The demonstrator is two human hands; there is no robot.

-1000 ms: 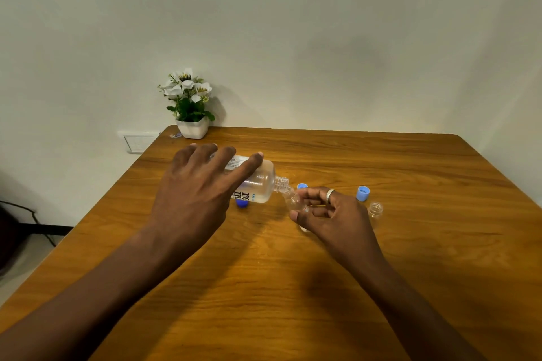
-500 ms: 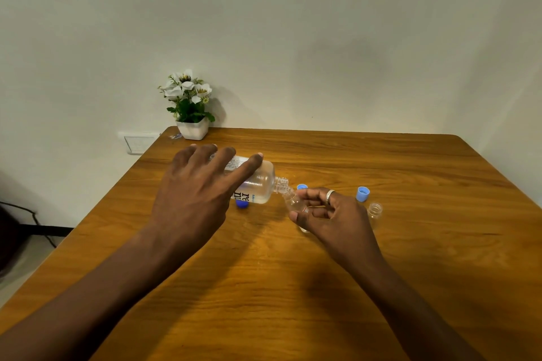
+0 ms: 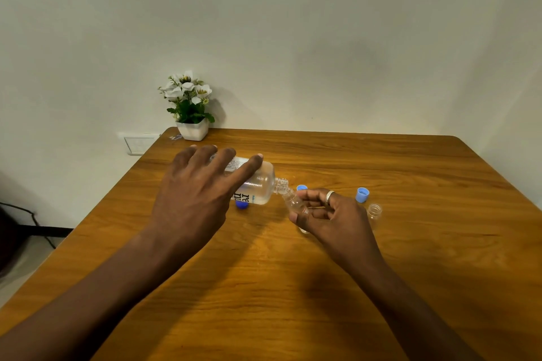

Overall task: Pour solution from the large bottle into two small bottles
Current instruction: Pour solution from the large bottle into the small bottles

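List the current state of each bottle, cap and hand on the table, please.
large bottle: uncapped, tipped sideways, held by left hand.
small bottle: tilted, mouth at the large bottle's neck, held by right hand.
second small bottle: upright, uncapped.
light blue cap: off, on table.
dark blue cap: off, on table.

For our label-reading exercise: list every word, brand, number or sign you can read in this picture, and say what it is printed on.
"re" over "nu": large black letters, cut off by the left hand, on the large bottle.
Fine print on the bottle's white label: too small to read.
Nothing else bears text.
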